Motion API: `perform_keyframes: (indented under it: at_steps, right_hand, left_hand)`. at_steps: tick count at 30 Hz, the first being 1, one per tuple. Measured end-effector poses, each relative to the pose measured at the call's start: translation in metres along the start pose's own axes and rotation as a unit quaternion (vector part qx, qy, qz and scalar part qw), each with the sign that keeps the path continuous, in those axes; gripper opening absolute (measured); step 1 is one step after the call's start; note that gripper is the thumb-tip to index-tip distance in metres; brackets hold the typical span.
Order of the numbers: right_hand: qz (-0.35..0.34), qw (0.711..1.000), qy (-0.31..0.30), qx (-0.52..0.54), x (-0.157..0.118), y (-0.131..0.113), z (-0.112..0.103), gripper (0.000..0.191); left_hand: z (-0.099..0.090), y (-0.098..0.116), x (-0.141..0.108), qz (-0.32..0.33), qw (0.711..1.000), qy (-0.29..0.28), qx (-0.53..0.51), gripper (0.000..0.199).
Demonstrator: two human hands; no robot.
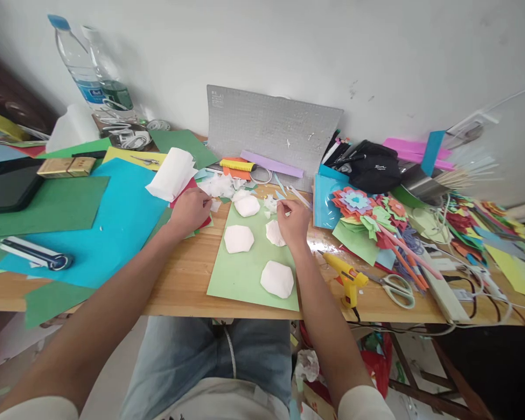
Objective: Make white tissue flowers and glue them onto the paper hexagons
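Note:
Several white cut paper pieces, among them one at the front right (277, 279) and one at the left (238, 239), lie on a light green sheet (221, 280) in front of me. My left hand (189, 211) is closed, fingertips together, just left of the sheet beside a heap of torn white scraps (221, 185). Whether it holds a scrap I cannot make out. At the sheet's right edge my right hand (294, 221) is pinched close to small white bits (270, 203) and partly covers one white piece (275, 233). What its fingertips hold is hidden.
A white tissue pack (172, 174) lies behind my left hand. On the right are a yellow glue gun (343, 271), scissors (398, 290) and paper flowers (354, 201). A stapler (37, 252) rests on blue paper (126, 204) at left. A grey cutting mat (271, 119) leans on the wall.

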State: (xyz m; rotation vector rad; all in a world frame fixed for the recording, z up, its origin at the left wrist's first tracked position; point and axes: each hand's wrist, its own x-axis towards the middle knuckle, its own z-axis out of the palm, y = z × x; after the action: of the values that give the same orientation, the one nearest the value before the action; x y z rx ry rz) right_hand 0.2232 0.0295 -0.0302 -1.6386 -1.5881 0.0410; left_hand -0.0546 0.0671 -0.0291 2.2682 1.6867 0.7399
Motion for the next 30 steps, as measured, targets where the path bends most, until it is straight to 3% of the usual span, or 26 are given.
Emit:
perform_keyframes:
  at_steps: [3, 6, 7, 9, 11, 13, 15, 18, 24, 30]
  right_hand:
    - [0.000, 1.000, 0.012, 0.006, 0.000, -0.001, -0.001, 0.021]
    - [-0.010, 0.999, 0.030, 0.021, 0.000, -0.008, -0.005, 0.021]
    - [-0.014, 0.999, 0.033, 0.036, -0.001, -0.012, -0.006, 0.021]
    - [-0.012, 0.996, 0.023, 0.090, -0.005, -0.023, -0.009, 0.021]
    - [0.015, 0.983, -0.025, 0.182, -0.010, -0.035, -0.011, 0.023]
    - [0.059, 0.953, -0.099, 0.279, -0.017, -0.046, -0.011, 0.027]
    - [0.098, 0.920, -0.168, 0.340, -0.023, -0.053, -0.011, 0.029]
    - [0.132, 0.893, -0.215, 0.373, -0.028, -0.058, -0.009, 0.028]
    - [0.205, 0.856, -0.217, 0.423, -0.029, -0.058, -0.007, 0.024]
    - [0.209, 0.844, -0.231, 0.436, -0.031, -0.062, -0.009, 0.027]
  left_hand:
    - [-0.004, 0.002, 0.001, -0.023, 0.994, 0.091, -0.059, 0.027]
    - [-0.014, 0.012, -0.001, -0.086, 0.962, 0.177, -0.191, 0.022]
    - [-0.017, 0.018, -0.002, -0.115, 0.944, 0.168, -0.261, 0.022]
    - [-0.020, 0.031, -0.008, -0.157, 0.890, 0.084, -0.420, 0.025]
    - [-0.019, 0.045, -0.015, -0.165, 0.829, -0.016, -0.534, 0.027]
    - [-0.014, 0.057, -0.023, -0.166, 0.796, -0.084, -0.577, 0.028]
    - [-0.008, 0.066, -0.030, -0.161, 0.786, -0.128, -0.583, 0.030]
    - [-0.001, 0.073, -0.037, -0.148, 0.790, -0.158, -0.574, 0.031]
    - [-0.002, 0.074, -0.039, -0.150, 0.792, -0.148, -0.573, 0.033]
    - [-0.005, 0.076, -0.038, -0.160, 0.790, -0.132, -0.576, 0.032]
